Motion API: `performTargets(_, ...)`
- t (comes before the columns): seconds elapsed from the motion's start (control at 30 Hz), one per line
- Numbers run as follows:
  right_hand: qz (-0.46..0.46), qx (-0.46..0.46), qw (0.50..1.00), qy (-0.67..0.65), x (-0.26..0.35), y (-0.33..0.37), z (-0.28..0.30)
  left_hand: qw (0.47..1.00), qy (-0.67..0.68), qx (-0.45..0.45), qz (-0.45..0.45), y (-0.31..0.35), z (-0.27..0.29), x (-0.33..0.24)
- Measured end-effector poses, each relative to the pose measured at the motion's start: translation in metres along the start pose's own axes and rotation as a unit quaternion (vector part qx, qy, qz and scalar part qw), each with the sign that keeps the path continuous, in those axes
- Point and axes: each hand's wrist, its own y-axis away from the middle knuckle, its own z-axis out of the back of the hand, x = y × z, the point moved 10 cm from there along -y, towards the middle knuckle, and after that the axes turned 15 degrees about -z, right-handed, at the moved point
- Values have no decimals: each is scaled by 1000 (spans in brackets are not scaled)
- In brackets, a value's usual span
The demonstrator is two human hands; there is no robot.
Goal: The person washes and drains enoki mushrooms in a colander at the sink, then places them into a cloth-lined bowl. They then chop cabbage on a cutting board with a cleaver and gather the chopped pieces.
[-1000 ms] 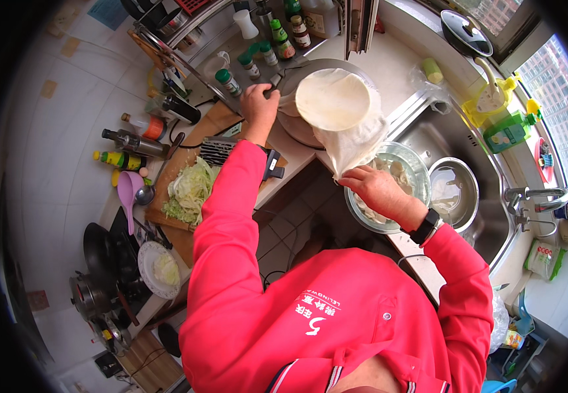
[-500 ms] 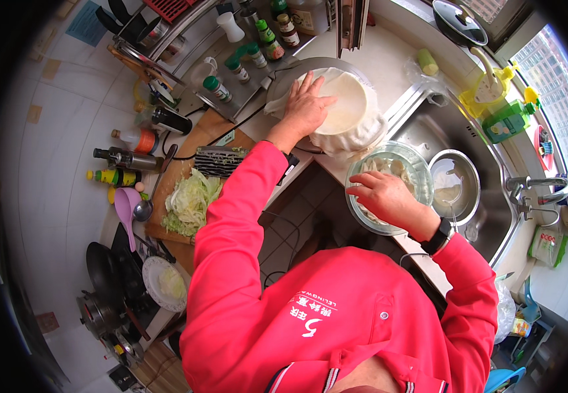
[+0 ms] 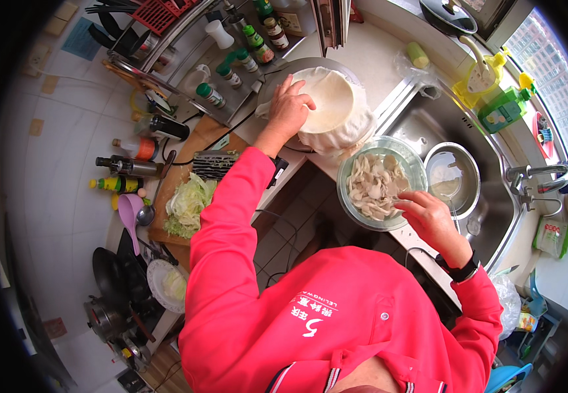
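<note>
White cloth point(image 3: 331, 98), left fingers point(image 3: 290, 95) parted on it, right fingers point(image 3: 417, 198) at one bowl point(image 3: 389, 145), grip unclear

Shredded pale-green cabbage point(image 3: 191, 203) lies on a wooden board point(image 3: 202, 136), with a pink spoon point(image 3: 128, 215) and a metal ladle point(image 3: 145, 216) just beside it. Nearby, a white plate point(image 3: 155, 281) sits next to a black wok point(image 3: 109, 275). Across the kitchen, a green bottle point(image 3: 503, 112) stands near a yellow container point(image 3: 480, 84), and a curved faucet point(image 3: 546, 171) rises beside the steel sink point(image 3: 441, 123)
</note>
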Motion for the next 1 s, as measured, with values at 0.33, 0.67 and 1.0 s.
performTargets(0.33,-322,-80,926,-180,-143,64,-8,939,284,-112,160,55,20,-33)
performTargets(0.67,-360,-20,888,-284,-159,57,-50,931,291,-38,218,112,-11,-62)
performTargets(1.0,-520,174,703,-452,-146,59,-115,817,495,56,289,164,-86,-75)
